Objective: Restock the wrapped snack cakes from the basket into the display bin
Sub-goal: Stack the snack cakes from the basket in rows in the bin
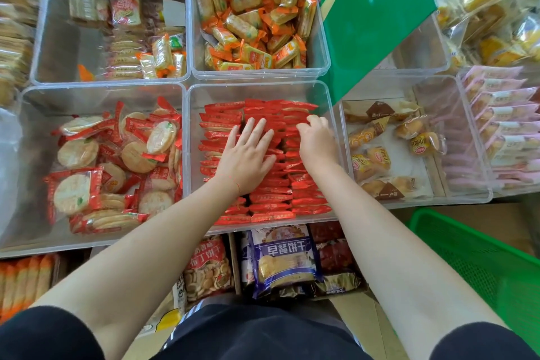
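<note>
Over centre front bin [333,126]: both hands inside, on red packs [270,199]. Packs stand on edge in three rows running front to back, long axis left-right, bin near full. Left hand [248,155] flat, fingers spread, pressing middle row. Right hand [317,140] just beside it toward far right corner, fingers curled on pack tops; grip unclear. Green basket [479,260] at near right, closest to right arm; contents can't tell. Neighbour bin left: round crackers [117,169].
</note>
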The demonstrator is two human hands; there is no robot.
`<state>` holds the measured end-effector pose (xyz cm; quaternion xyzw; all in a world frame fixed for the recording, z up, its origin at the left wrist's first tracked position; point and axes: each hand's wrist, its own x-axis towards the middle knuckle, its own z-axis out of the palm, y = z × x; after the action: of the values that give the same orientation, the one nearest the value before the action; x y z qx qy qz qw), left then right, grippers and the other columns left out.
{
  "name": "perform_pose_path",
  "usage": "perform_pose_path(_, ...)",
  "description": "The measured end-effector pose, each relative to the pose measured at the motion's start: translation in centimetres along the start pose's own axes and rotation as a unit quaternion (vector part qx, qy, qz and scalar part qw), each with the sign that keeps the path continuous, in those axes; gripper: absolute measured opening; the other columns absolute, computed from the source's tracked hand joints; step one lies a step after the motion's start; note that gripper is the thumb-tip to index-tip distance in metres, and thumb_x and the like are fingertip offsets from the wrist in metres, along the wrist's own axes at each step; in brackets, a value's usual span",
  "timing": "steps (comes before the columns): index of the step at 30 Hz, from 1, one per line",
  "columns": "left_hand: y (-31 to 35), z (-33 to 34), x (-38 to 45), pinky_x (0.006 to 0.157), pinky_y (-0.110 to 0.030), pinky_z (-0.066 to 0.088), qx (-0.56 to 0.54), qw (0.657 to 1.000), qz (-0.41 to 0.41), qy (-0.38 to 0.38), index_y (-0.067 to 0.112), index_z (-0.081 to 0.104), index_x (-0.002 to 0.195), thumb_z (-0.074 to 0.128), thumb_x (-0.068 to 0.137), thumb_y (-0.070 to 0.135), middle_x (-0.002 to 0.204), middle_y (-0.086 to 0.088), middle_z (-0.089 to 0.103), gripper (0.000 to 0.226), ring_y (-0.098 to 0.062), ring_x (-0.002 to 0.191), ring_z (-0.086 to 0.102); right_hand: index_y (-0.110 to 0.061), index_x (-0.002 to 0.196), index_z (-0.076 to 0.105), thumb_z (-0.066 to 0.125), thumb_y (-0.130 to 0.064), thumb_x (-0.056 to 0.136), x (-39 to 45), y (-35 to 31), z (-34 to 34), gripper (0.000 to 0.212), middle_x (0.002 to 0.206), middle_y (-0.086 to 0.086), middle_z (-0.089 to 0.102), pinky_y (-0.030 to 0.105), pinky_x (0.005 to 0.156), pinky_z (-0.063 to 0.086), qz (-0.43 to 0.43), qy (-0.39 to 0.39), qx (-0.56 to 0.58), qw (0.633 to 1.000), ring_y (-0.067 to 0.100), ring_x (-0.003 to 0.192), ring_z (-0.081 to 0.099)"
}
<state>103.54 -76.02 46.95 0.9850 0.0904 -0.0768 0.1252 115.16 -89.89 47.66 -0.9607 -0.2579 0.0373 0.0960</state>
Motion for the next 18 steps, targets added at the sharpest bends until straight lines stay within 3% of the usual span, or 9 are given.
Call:
perform_pose_path(3,-1.3,-1.0,-1.8,0.099,-0.046,0.036,-0.034,0.991,-0.053,0.115,0.015,0.062,0.114,0.054,0.087,0.029,0.131,-0.011,0.052,0.032,-0.033,0.123,0.044,-0.007,0.102,0.066,0.049,-0.001,0.091,-1.3,-0.9,-0.7,0.021,0.103,0.009,0.059,0.037,0.08,0.045,-0.052,0.038,0.006,0.998,0.027,0.096,0.052)
perform_pose_path(5,-2.3,-1.2,-3.0,0.079,-0.043,0.044,-0.026,0.992,-0.085,0.091,0.01,0.067,0.092,0.059,0.08,0.027,0.105,-0.011,0.056,0.022,-0.033,0.1,0.05,-0.01,0.099,0.068,0.05,-0.004,0.09,-2.4,-1.5,-0.8,0.021,0.099,0.007,0.061,0.039,0.076,0.048,-0.081,-0.038,0.075,0.993,0.026,0.093,0.055)
perform_pose_path(8,-2.5,-1.8,-3.5,0.069,-0.039,0.047,-0.045,0.994,-0.099,0.032,0.014,0.071,0.094,0.061,0.081,0.026,0.093,-0.008,0.055,0.02,-0.032,0.091,0.054,-0.013,0.096,0.064,0.049,-0.007,0.09,-3.4,-2.1,-0.6,0.018,0.096,0.003,0.056,0.034,0.065,0.044,-0.068,-0.152,0.067,0.984,0.026,0.086,0.057)
perform_pose_path(13,-2.2,-2.5,-3.4,0.062,-0.028,0.047,-0.047,0.996,-0.077,-0.013,0.027,0.071,0.095,0.061,0.083,0.04,0.09,0.005,0.059,0.02,-0.02,0.082,0.061,-0.016,0.087,0.049,0.053,-0.009,0.086,-5.5,-2.0,-1.1,0.008,0.089,0.001,0.047,0.037,0.059,0.047,-0.063,-0.156,0.061,0.984,0.024,0.072,0.051)
perform_pose_path(18,-2.0,-2.5,-3.0,0.069,-0.032,0.053,-0.019,0.997,-0.074,-0.031,0.023,0.073,0.097,0.057,0.09,0.035,0.1,0.002,0.064,0.021,-0.021,0.089,0.064,-0.019,0.096,0.057,0.061,-0.027,0.089,-7.6,-2.3,-1.1,0.012,0.096,-0.002,0.05,0.033,0.058,0.045,-0.103,-0.222,0.016,0.969,0.023,0.079,0.057)
